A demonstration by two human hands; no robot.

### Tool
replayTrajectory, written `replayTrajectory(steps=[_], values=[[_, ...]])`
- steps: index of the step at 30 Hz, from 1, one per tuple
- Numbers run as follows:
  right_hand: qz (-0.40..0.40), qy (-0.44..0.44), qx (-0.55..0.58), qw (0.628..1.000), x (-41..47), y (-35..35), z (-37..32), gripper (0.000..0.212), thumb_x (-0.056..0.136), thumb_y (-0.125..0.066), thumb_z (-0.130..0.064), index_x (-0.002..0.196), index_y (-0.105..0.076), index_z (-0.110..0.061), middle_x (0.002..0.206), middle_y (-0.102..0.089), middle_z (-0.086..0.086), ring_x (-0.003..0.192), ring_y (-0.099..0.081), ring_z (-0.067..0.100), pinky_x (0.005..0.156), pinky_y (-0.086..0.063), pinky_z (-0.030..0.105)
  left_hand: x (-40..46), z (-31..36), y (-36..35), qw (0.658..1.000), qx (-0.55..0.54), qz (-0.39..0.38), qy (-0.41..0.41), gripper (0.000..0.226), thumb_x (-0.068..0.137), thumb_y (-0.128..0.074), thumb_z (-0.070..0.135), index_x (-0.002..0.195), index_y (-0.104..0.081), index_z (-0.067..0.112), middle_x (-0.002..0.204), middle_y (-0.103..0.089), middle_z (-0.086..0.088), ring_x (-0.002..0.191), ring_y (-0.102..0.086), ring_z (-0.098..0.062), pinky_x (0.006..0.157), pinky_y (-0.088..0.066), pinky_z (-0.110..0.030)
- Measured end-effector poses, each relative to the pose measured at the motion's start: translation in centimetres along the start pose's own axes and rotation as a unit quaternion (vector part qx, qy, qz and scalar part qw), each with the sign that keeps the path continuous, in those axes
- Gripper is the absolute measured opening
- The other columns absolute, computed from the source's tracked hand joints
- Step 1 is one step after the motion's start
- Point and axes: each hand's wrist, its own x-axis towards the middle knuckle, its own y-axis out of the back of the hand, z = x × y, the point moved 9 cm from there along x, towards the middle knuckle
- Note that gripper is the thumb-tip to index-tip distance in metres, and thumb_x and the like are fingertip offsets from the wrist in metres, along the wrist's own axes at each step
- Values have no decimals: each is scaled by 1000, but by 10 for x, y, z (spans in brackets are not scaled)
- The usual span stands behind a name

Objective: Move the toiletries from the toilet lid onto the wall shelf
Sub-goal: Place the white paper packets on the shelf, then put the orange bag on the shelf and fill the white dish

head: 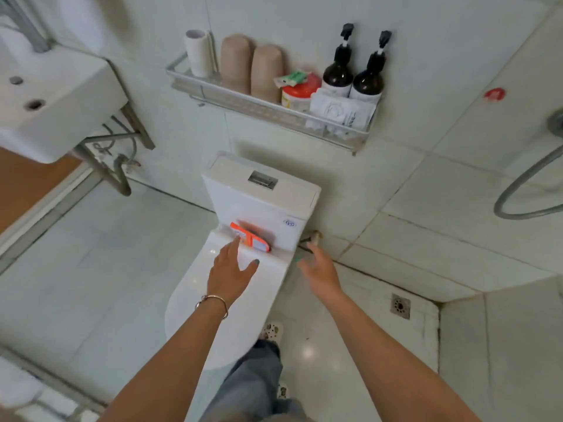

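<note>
on the white toilet lid (213, 300), an orange packet (250, 238)

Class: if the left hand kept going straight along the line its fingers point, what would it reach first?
Most likely the orange packet at the back of the toilet lid; the left hand fingertips are nearly touching it.

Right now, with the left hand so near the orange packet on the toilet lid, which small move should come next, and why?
Probably the left hand should reach slightly forward and pinch the orange packet. Its fingers are straight and just touch the packet's near edge, gripping nothing. The packet is the only item on the toilet lid, and the right hand hovers open beside the toilet.
</note>
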Motion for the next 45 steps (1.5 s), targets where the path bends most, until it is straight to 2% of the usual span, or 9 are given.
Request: replayTrajectory(steps=[6, 11, 18, 23, 31, 34, 37, 42, 45], values=[[-89, -35, -5, 995, -24, -72, 24, 53, 83, -63, -38, 134, -54, -25, 137, -55, 6, 118, -57, 20, 95, -45, 29, -48, -128, -4, 984, -4, -52, 173, 76, 88, -61, 45, 150, -26, 19, 152, -33, -12, 139, -32, -30, 111, -30, -44], [-119, -68, -14, 990, -28, -117, 29, 47, 89, -63, -32, 135, -53, -27, 138, -51, 7, 119, -55, 16, 83, -36, 19, -57, -184, -9, 970, 0, -111, 215, 75, 88, -62, 44, 149, -27, 18, 151, -33, -12, 137, -36, -30, 111, -33, -43], [-91, -115, 9, 989, -11, -174, 29, 43, 89, -65, -33, 131, -55, -32, 133, -51, 6, 100, -59, 18, 81, -41, 23, -2, -213, 4, 974, 21, -153, 166, 75, 82, -67, 44, 145, -34, 22, 146, -41, -8, 131, -44, -26, 105, -41, -42], [-35, -164, 55, 984, 14, -202, 32, 44, 89, -66, -31, 132, -55, -32, 131, -51, 5, 108, -58, 18, 80, -43, 24, 46, -234, -4, 969, 46, -206, 131, 74, 82, -67, 45, 145, -34, 24, 146, -41, -6, 129, -46, -25, 103, -43, -42], [54, -239, 150, 958, 82, -219, 74, 48, 87, -69, -28, 133, -54, -31, 119, -52, -1, 98, -57, 16, 81, -45, 29, 127, -245, -38, 973, -2, -196, 126, 75, 81, -71, 39, 145, -34, 25, 142, -44, -8, 125, -50, -26, 101, -45, -43], [105, -263, 189, 940, 118, -220, 98, 52, 84, -73, -26, 132, -53, -31, 115, -54, -1, 96, -59, 21, 92, -51, 37, 163, -236, -64, 978, -53, -164, 119, 75, 81, -72, 35, 146, -33, 28, 140, -43, -6, 123, -52, -26, 99, -46, -44], [134, -234, 194, 943, 150, -217, 111, 59, 81, -76, -21, 134, -51, -32, 117, -52, -2, 106, -61, 22, 97, -51, 39, 191, -218, -103, 981, -31, -187, 50, 86, 78, -75, 36, 148, -25, 29, 143, -37, -5, 129, -43, -25, 101, -43, -43], [137, -155, 199, 958, 189, -214, 113, 59, 79, -76, -4, 131, -54, -22, 118, -53, -3, 97, -56, 16, 74, -47, 14, 202, -231, -139, 951, 192, -241, -30, 106, 62, -81, 51, 147, -20, 34, 150, -27, 0, 135, -27, -29, 101, -38, -41], [141, -116, 158, 970, 203, -214, 118, 48, 74, -78, -4, 118, -66, -18, 104, -63, -5, 94, -60, 13, 80, -47, 17, 188, -252, -143, 963, 163, -210, -29, 106, 58, -85, 45, 145, -27, 33, 146, -31, 3, 134, -27, -28, 104, -34, -39]])
